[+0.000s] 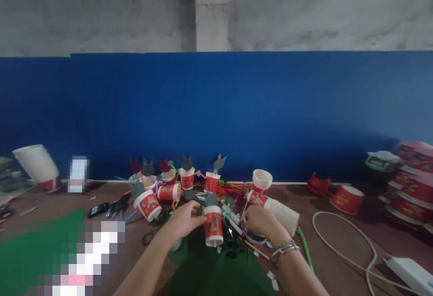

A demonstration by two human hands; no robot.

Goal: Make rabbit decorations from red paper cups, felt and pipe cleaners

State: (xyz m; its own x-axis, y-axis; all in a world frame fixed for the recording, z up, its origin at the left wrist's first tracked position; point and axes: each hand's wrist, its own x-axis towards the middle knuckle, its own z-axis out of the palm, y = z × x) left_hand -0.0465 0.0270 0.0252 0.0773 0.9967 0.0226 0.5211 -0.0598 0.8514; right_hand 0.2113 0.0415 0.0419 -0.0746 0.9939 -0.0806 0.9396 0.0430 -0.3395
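The red paper cup [213, 226] is above the green sheet [218, 275], its long axis pointing toward the back edge of the counter [338, 237]. It is just to the right of the left hand [182, 221], the nearer hand, whose fingers are partly open and hold nothing visible; contact I cannot tell. The right hand [260, 222] is beside the stacked cups [283, 215], fingers curled, grip unclear.

"The red cup [213, 227] just right of the left hand [185, 220]?"
"Smooth paper, by its look."
"The bracelet [286, 248] behind the right hand [260, 220]?"
"Shiny metal."
"And the grey wall [118, 12] beyond both?"
"Matt, rough, like bare concrete."
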